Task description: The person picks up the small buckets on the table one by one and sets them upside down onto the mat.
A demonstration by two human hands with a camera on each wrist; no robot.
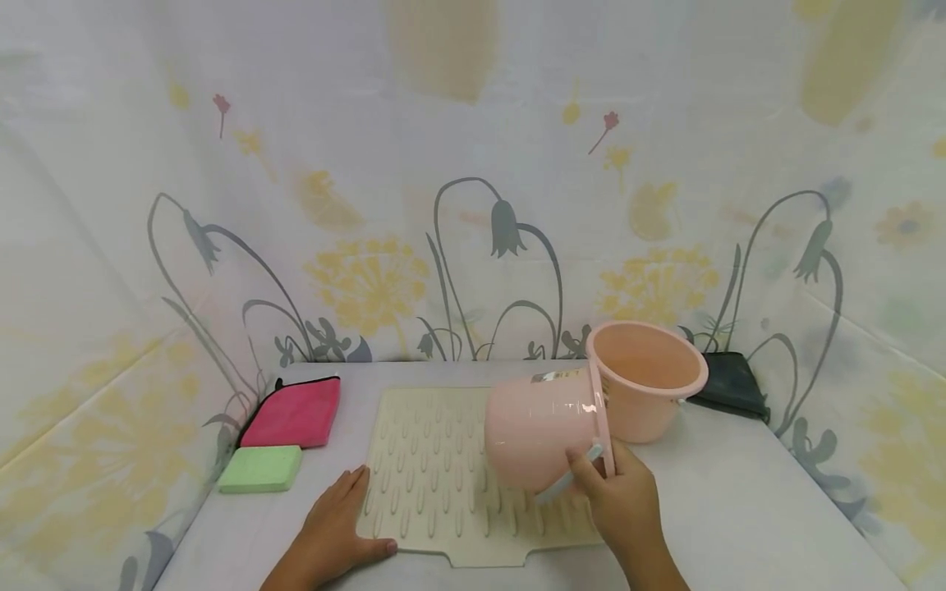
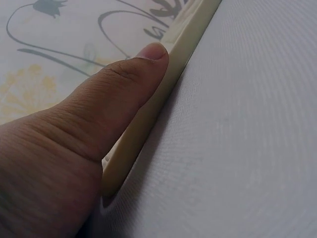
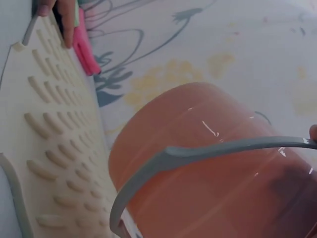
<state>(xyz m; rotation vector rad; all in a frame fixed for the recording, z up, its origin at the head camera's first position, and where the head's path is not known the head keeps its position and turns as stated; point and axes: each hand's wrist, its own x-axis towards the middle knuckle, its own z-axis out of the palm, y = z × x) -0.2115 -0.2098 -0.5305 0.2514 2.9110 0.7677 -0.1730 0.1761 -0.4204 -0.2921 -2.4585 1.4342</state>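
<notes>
A pink plastic bucket (image 1: 543,427) is tipped on its side above a cream ridged drainboard (image 1: 421,468), its mouth facing right. My right hand (image 1: 628,501) grips this bucket at its rim, the thumb by the grey handle (image 1: 569,474). In the right wrist view the handle (image 3: 208,151) crosses in front of the bucket's wall (image 3: 198,198). My left hand (image 1: 336,525) touches the drainboard's front left corner, fingers along the left edge and thumb at the front edge. The left wrist view has that thumb (image 2: 119,89) stretched out straight against the board's rim (image 2: 143,119).
Behind the tipped bucket, to the right, a second pink bucket (image 1: 643,402) stands upright. Beside it lies a black pouch (image 1: 732,386). At the left are a bright pink pouch (image 1: 296,414) and a light green block (image 1: 260,469). A flower-patterned curtain (image 1: 473,123) encloses the white table (image 1: 739,509).
</notes>
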